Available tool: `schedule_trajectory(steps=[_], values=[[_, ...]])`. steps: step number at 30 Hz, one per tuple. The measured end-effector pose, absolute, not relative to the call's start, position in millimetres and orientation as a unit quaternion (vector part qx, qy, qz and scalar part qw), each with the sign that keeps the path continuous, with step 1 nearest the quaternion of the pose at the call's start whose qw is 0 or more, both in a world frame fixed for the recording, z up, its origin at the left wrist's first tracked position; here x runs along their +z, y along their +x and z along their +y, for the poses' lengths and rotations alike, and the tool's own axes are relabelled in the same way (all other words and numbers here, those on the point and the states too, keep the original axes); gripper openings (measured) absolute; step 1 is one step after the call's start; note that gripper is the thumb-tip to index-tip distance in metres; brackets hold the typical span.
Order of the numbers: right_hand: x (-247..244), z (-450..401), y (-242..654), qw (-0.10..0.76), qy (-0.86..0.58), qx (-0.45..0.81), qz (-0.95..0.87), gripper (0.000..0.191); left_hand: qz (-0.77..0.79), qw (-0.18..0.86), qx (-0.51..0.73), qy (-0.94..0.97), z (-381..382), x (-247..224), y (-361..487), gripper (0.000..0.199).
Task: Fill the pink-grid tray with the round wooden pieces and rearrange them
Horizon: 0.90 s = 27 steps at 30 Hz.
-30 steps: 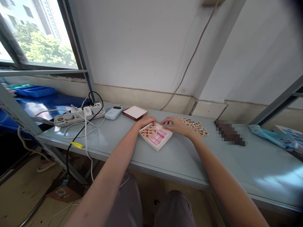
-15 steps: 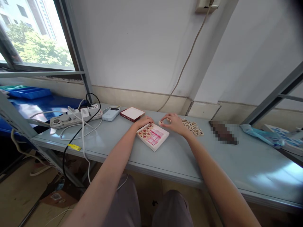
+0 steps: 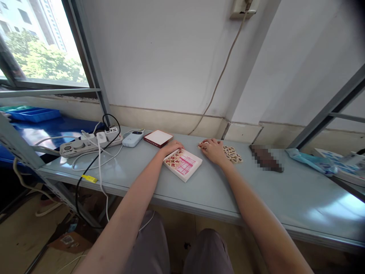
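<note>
Grey tabletop holds the white box this side of both hands.

I see pink lines crisscrossing the white box. The cream pieces bear red characters. Another box is maroon and white.

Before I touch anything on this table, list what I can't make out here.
All in the head view:
White box: part of its far edge, hidden by the left hand.
Right hand: its palm and whatever lies beneath, hidden by the back of the hand.
Loose pieces: most markings, too small to read.
Brown object: blurred into coarse blocks.
</note>
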State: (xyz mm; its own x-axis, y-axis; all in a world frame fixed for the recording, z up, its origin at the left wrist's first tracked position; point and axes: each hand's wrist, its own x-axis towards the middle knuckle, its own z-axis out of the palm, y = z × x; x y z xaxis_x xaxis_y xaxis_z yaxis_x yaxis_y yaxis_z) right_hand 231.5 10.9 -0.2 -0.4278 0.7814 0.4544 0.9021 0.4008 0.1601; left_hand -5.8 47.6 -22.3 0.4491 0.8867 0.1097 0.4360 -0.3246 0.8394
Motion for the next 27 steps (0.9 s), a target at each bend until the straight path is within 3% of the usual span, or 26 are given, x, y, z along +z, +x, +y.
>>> schedule_trajectory(steps=[7,10,13,23,27], values=[[16,2,230,0.198,-0.512,-0.145,-0.823,0.030,0.422,0.356,0.286,0.783,49,-22,-6,0.021],[33,-12,215,0.194,-0.449,-0.004,-0.872,0.029,0.420,0.337,0.285,0.793,46,-19,-6,0.023],[40,-27,192,0.120,-0.354,0.110,-0.921,0.029,0.421,0.317,0.275,0.804,42,-14,-5,0.023],[30,-44,161,0.118,-0.327,0.100,-0.932,0.022,0.416,0.299,0.264,0.817,47,-16,-5,0.023],[39,-27,190,0.175,-0.374,0.112,-0.904,0.024,0.413,0.321,0.276,0.807,49,-19,-5,0.023]])
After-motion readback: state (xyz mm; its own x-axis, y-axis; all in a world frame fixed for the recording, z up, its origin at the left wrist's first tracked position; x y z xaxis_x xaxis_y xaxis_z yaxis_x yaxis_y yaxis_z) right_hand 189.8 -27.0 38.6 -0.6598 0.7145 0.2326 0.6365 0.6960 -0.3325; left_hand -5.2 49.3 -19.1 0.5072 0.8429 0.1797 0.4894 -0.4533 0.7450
